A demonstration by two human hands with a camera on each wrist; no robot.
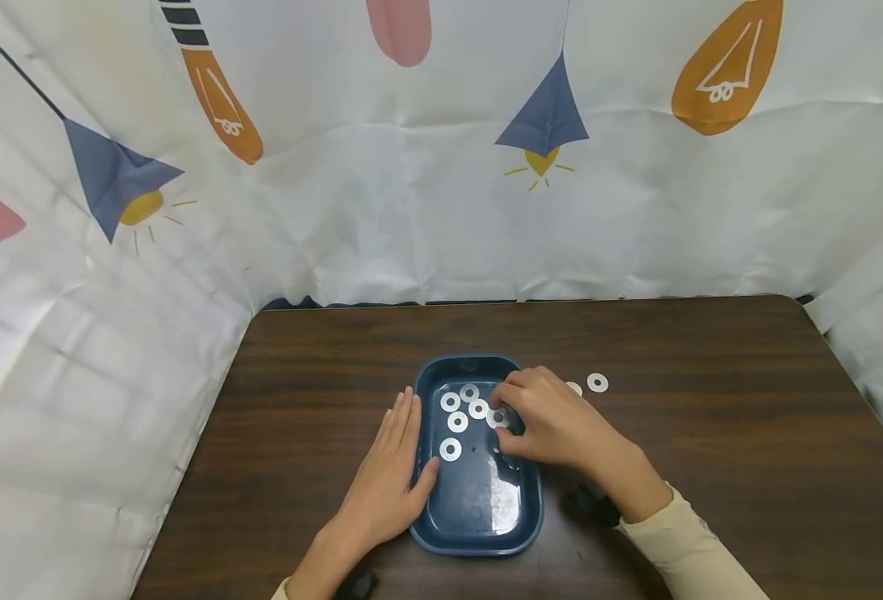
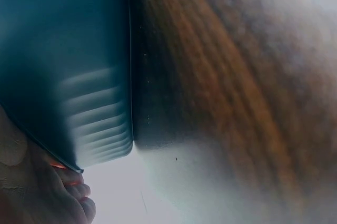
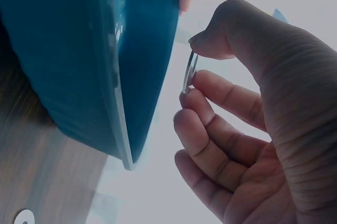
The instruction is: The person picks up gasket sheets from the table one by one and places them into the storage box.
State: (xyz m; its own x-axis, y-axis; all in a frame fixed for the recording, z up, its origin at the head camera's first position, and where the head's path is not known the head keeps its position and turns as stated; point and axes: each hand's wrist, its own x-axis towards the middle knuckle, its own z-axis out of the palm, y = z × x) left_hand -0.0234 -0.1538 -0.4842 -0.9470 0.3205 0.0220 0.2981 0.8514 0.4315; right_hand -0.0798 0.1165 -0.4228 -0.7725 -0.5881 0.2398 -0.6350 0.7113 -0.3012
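A blue rectangular tray [image 1: 471, 525] sits on the table with several flat silver washers [image 1: 450, 450] lying in its far left part. My left hand [image 1: 388, 479] rests along the tray's left edge, fingers straight and thumb over the rim. Over the tray's right side, my right hand [image 1: 554, 421] pinches a washer [image 3: 190, 70] between thumb and fingertips. In the right wrist view that washer stands on edge in the pinch, while the other fingers curl loosely below it.
Two washers lie on the brown table beyond the right hand: one in full sight [image 1: 597, 382], the other partly hidden by the hand [image 1: 574, 388]. A white curtain [image 1: 411, 208] with printed lamps hangs behind the table's far edge [image 1: 381, 307].
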